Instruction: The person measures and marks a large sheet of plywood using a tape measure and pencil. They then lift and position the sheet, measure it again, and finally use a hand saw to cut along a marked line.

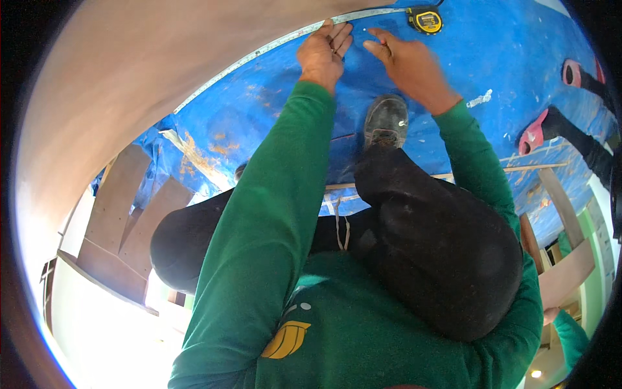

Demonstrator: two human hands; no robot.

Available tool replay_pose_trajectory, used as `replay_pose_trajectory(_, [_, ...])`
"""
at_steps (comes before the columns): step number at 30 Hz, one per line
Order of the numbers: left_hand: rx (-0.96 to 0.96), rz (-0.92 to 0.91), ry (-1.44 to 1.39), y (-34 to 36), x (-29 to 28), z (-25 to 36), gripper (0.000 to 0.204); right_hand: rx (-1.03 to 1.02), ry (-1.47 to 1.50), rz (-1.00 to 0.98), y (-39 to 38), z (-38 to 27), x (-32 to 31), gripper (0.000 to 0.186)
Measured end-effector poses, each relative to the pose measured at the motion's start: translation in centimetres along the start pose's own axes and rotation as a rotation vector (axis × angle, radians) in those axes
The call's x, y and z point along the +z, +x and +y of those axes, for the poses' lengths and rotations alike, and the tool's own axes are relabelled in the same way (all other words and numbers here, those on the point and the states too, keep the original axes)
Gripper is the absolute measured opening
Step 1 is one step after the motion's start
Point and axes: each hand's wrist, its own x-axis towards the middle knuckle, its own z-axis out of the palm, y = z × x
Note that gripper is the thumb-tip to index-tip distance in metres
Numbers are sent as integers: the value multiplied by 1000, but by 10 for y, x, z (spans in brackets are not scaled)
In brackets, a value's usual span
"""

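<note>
A yellow and black tape measure (425,20) lies on a blue tarp. Its pale blade (259,52) runs out to the left along the curved edge of a large tan panel (162,45). My left hand (322,55) is at the blade, thumb against it, the other fingers stretched out over the tarp. To its right is my right hand (414,68), slightly blurred, closed in a pinch. Between its fingers shows a small, slim, pen-like stick (382,42) with a red part; its exact kind is too small to tell.
The blue tarp (479,65) covers the floor, stained in places. My shoe (386,120) rests on it below the hands. Wooden boards (113,214) lie at the left; more boards (567,272) are at the right. Another person's pink-shod foot (532,135) and green sleeve (571,337) show at the right.
</note>
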Motion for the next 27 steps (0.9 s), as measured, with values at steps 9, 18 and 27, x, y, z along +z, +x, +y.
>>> replay_pose_trajectory(9, [-2,-18,-3,1,0,-1,30,-330,-479,268,24,38,26,35])
replay_pose_trajectory(18, [-60,-146,-90,8,-32,18,34,-421,-453,264,20,41,21,36])
replay_pose_trajectory(27, [94,4,27,-1,-41,28,33,-421,-393,303,24,33,16,35])
